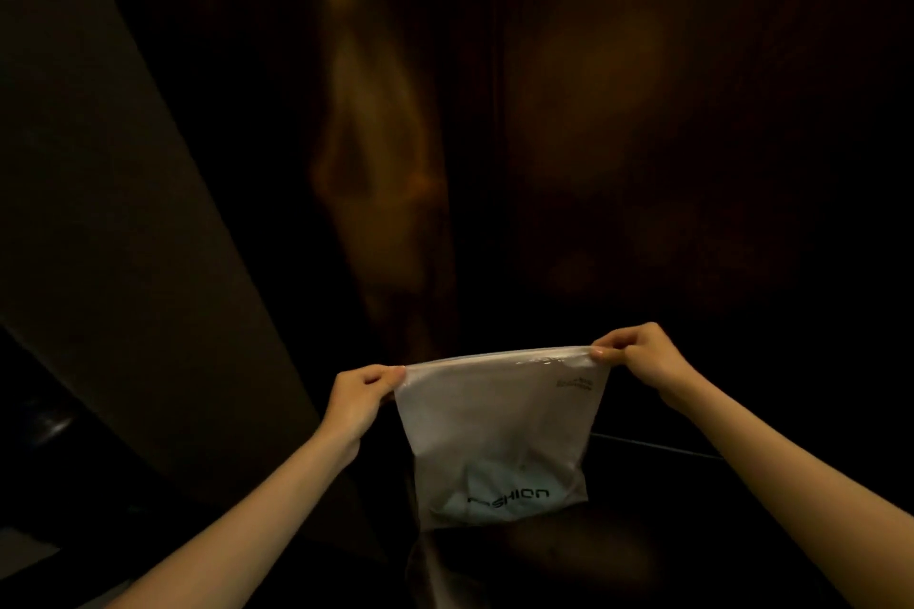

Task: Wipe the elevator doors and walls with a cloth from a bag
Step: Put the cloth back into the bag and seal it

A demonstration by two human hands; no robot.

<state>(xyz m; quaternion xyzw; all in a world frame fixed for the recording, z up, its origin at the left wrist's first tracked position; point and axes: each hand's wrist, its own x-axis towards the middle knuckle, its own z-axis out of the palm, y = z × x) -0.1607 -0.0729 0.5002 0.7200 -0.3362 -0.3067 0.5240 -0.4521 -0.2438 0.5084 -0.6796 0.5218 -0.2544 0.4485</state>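
The job is at its start: the bag (499, 435) is up but not yet opened. Next, the top strip must be pulled apart. The left hand (363, 403) pinches its corner at 9 o'clock, the right hand (638, 356) at 3 o'clock. A pale lump at 6 o'clock inside is maybe the cloth (494, 490). Dark doors (445, 114) stand behind.

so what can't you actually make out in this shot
Head view, the only one:
- Cloth: a pale lump low in the frosted bag; the plastic blurs its shape and colour.
- Bag's top seal: sealed or open cannot be told. The left hand and right hand pinch its corners.
- Small print at the bag's upper right: too small to read.
- Elevator doors: too dark to judge dirt.
- Floor: lost in shadow.
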